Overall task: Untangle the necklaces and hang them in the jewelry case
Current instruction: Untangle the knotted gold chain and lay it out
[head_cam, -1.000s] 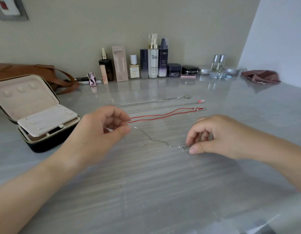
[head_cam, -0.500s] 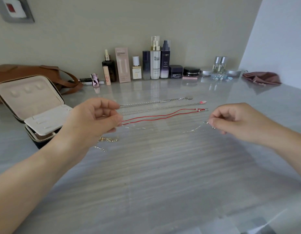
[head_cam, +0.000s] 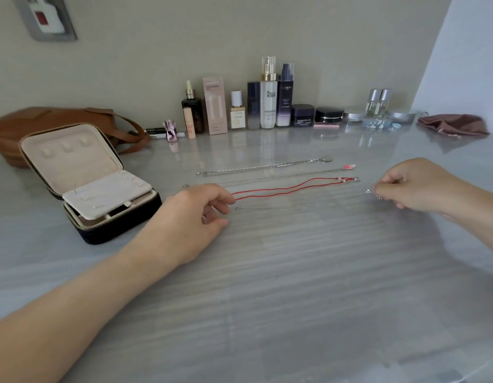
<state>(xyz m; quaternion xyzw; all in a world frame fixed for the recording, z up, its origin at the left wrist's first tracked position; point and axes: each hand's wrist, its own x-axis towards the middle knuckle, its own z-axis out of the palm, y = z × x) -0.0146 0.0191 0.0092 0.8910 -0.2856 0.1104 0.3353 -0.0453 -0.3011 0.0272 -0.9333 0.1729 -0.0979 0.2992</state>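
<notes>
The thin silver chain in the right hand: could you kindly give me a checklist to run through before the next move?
1. Right hand grip on the thin chain: ok, pinched at one end.
2. Left hand grip on the other end: cannot tell; a small clasp lies just off its fingertips.
3. Thin chain free of knots: cannot tell, its span is too fine to see.
4. Red cord, pink-charm chain and pendant chain laid out side by side: ok.
5. Jewelry case open: ok, lid up.
</notes>
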